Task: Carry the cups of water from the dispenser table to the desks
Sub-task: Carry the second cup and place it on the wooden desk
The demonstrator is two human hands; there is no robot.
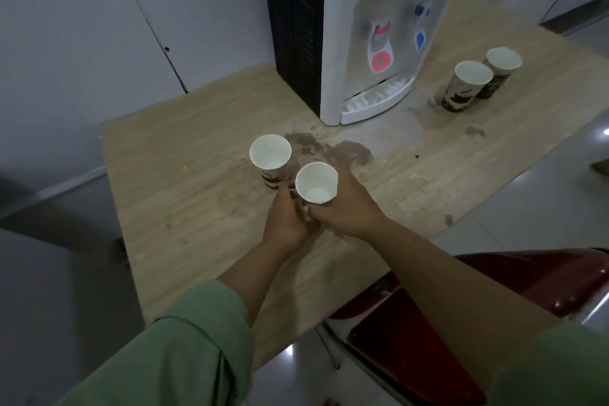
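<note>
Four cups on stained wood bench (184, 155); right hand (346, 204) fingers wrap front cup (316, 183), left hand (286, 217) fingers grip cup (271, 155) at 11 o'clock; dispenser (372, 30) at 12, grey walls.

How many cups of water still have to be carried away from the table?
No desk shows here, so none looks delivered yet. In hand: the right hand grips one cup, and the left hand reaches the base of a second cup; how firmly it holds is hard to tell. Left: two more cups wait on the table right of the water dispenser.
</note>
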